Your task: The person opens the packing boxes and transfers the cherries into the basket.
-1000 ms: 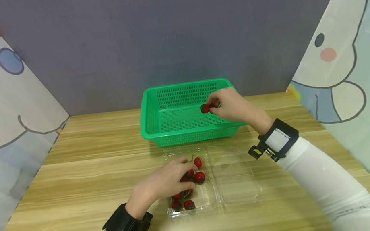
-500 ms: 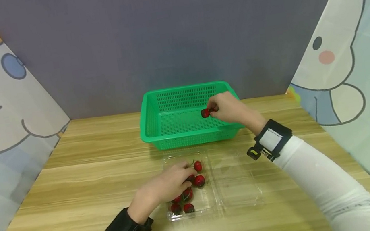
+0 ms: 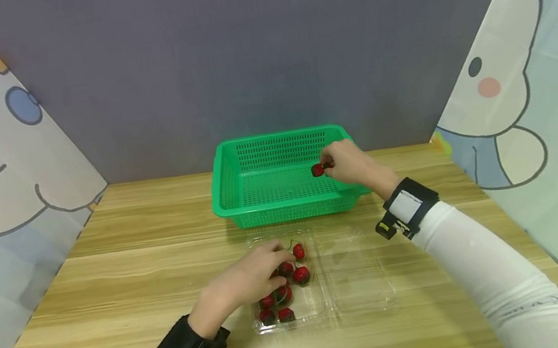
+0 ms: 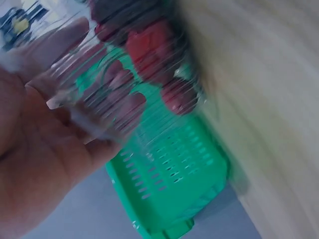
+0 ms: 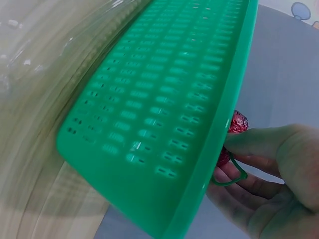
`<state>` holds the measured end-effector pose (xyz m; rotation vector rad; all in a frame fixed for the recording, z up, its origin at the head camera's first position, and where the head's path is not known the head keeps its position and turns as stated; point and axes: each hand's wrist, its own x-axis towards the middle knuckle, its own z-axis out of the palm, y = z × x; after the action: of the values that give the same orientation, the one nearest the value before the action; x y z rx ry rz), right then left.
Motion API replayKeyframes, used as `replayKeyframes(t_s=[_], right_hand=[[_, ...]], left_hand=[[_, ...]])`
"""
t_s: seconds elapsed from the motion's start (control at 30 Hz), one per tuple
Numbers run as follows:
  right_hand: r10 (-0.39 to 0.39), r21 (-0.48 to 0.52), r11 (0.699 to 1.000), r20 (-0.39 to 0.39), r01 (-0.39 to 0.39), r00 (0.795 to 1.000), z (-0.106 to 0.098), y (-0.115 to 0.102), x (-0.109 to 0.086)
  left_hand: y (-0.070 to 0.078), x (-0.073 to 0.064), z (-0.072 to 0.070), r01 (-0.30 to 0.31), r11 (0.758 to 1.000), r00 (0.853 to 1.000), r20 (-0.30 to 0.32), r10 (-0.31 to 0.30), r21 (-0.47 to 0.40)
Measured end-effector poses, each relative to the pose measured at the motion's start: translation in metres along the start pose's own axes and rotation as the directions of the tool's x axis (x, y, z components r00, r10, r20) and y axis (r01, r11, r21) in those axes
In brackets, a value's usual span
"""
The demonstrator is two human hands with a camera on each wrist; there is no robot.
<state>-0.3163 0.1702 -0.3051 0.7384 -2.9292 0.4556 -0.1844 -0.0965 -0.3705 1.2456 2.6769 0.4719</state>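
Observation:
Over the green basket (image 3: 289, 203), my right hand (image 3: 349, 163) pinches red cherries (image 3: 318, 170) above its right part. The right wrist view shows two of them past the rim, one a cherry (image 5: 239, 121) and one with a green stem (image 5: 238, 180). My left hand (image 3: 246, 275) reaches over the left side of a clear plastic box (image 3: 313, 305), thumb and fingers parted, nothing gripped between them. Several dark red cherries (image 3: 301, 275) lie in the box beside and below those fingers; some are partly hidden. In the left wrist view, the box's ribbed wall stands before the fingertips.
The box's clear lid (image 3: 358, 274) lies folded out flat to the right. Behind the basket rises a grey panel (image 3: 253, 55). Cartoon-printed sheets flank the wooden table (image 3: 124, 274) on both sides.
My right hand has shifted slightly right over the basket, still holding the cherries. The left hand has drawn back a little to the left, uncovering more of the cherries in the box.

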Motion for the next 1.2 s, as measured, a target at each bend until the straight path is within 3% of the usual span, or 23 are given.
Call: replayKeyframes(t_s=[0.47,0.73,1.2], right_hand=[[0.033,-0.019,0.999,0.033,-0.032,0.999,0.0042,0.0054,-0.0005],[0.038,-0.012,0.999,0.05,-0.038,0.998,0.0042,0.0051,-0.0001],[0.072,0.001,0.997,0.102,-0.073,0.992,0.0075,0.0081,-0.0011]], left_hand=[[0.0004,-0.0013,-0.0006,-0.009,1.0,0.998,0.056,0.008,0.014],[0.0021,-0.0005,0.0004,0.045,0.999,0.996,0.079,-0.047,0.022],[-0.0001,0.0005,0.0002,0.014,1.0,0.999,0.047,-0.014,0.011]])
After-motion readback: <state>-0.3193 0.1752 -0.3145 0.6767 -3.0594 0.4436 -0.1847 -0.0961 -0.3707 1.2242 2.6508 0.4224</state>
